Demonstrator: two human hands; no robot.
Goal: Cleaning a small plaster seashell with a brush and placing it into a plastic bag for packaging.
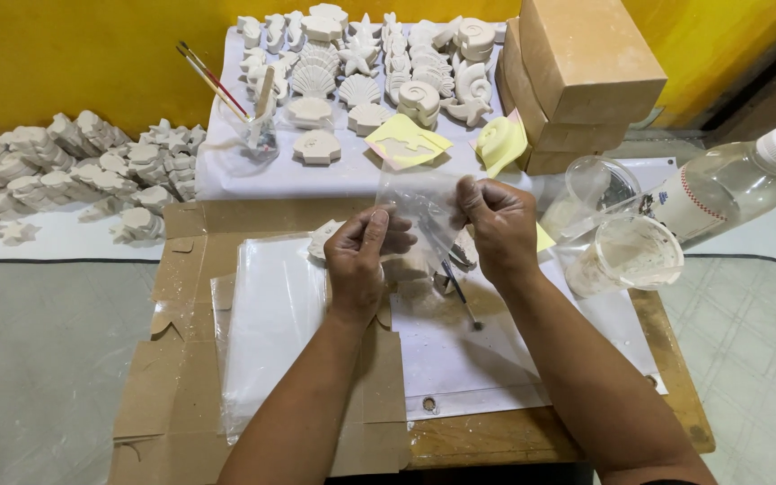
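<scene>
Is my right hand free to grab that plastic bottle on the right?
Probably not yet: the right hand and left hand both pinch a clear plastic bag. The bottle lies close, behind two cups.

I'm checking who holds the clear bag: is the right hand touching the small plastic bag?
Touching. The head view shows the right hand pinching the top right edge of the clear plastic bag, with the fingertips closed on the film.

My left hand (361, 256) covered most of a white plaster piece (323, 239) (shape unreadable). The clear bag (419, 205) blurred what lay behind. The cardboard boxes (577, 72) ran off top edge.
</scene>
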